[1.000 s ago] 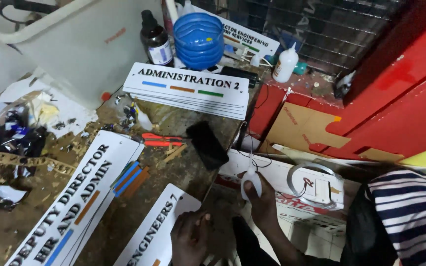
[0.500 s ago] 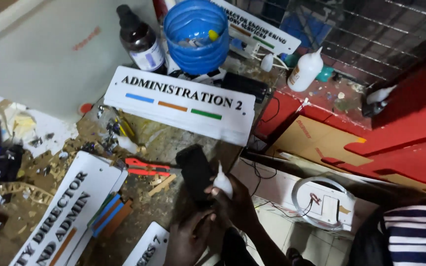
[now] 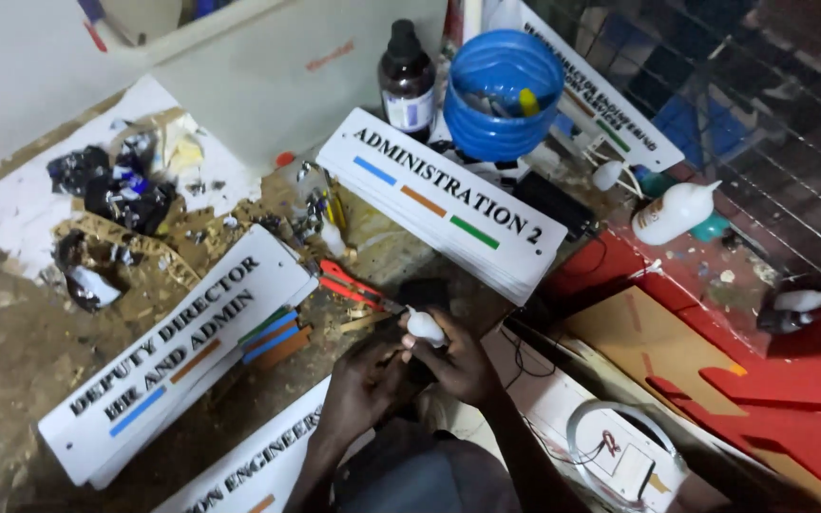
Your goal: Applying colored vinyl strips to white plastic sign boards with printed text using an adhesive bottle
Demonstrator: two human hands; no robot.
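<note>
My right hand [image 3: 463, 366] grips a small white bulb-shaped object [image 3: 425, 326] near the lower middle of the view. My left hand [image 3: 361, 385] is closed against it from the left, its fingers touching the same object and a dark flat thing [image 3: 423, 293] partly hidden behind the hands. Red-handled pliers [image 3: 352, 284] lie just left of the hands on the dirty workbench. White rectangular door signs with black lettering and coloured bars lie around: one [image 3: 444, 204] behind the hands, one [image 3: 178, 351] to the left, another [image 3: 249, 465] at the bottom edge.
A blue plastic tub [image 3: 504, 95] and a dark brown bottle [image 3: 407, 84] stand at the back. A white glue bottle [image 3: 672, 213] lies on its side on the red surface [image 3: 791, 399] at right. Scrap and black debris [image 3: 116, 190] litter the left. A white round fitting with wires [image 3: 620, 456] sits bottom right.
My right hand has carried the white bulb-shaped object from the lower right up to the left hand, and both hands now meet around it. The camera has shifted, showing more of the bench.
</note>
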